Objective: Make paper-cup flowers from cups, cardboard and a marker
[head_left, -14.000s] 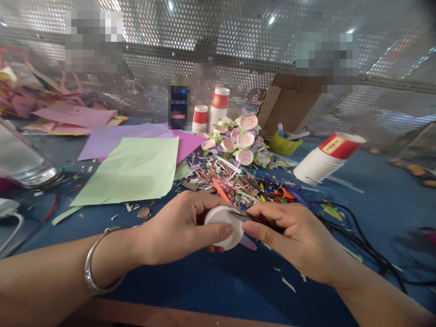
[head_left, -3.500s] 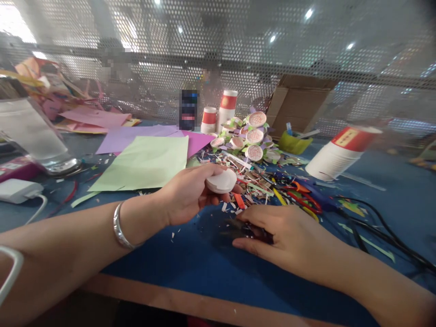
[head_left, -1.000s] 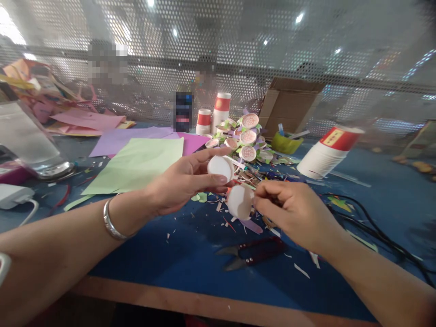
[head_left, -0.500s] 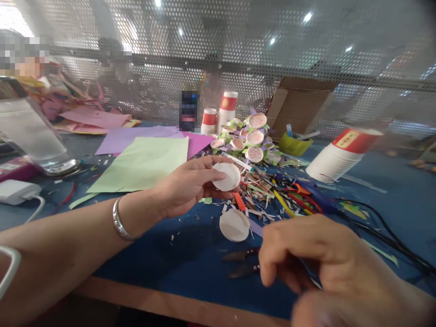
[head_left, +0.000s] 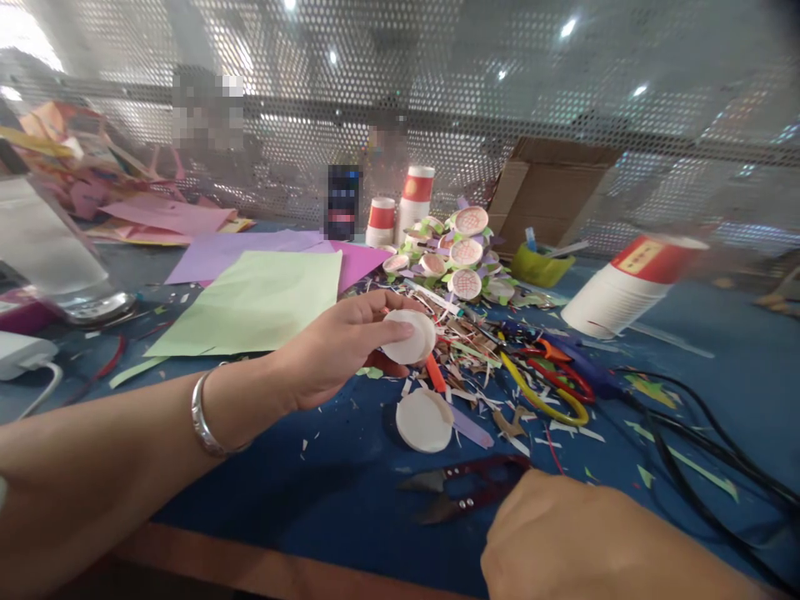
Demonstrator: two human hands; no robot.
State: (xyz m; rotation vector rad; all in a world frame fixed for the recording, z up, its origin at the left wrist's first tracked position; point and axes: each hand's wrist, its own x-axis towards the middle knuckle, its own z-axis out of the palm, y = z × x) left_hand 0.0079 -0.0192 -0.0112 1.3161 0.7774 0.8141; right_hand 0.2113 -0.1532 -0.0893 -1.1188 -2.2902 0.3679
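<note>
My left hand (head_left: 350, 346), with a silver bangle at the wrist, pinches white paper discs (head_left: 403, 336) above the table. The discs overlap, one partly behind another. Just below them, another small stack of white discs (head_left: 423, 421) lies on the blue tabletop. A pair of thread snips (head_left: 468, 487) with dark red handles lies nearer the front edge, its blades apart and pointing left. My right hand (head_left: 562, 542) is at the lower right, beside the snips' handles. Only the back of this hand shows; its fingers are hidden.
Paper scraps (head_left: 481, 350), yellow-handled scissors (head_left: 556, 408) and black cables (head_left: 681, 467) lie in the middle and right. Behind stand decorated cup pieces (head_left: 466, 250) and stacked paper cups (head_left: 625, 287). Green paper (head_left: 250, 300) and a glass of water (head_left: 62, 258) are at left.
My right hand has moved down and turned, uncovering the snips' handles and the scissors. My left hand keeps hold of the discs, turned slightly. The view has shifted a little.
</note>
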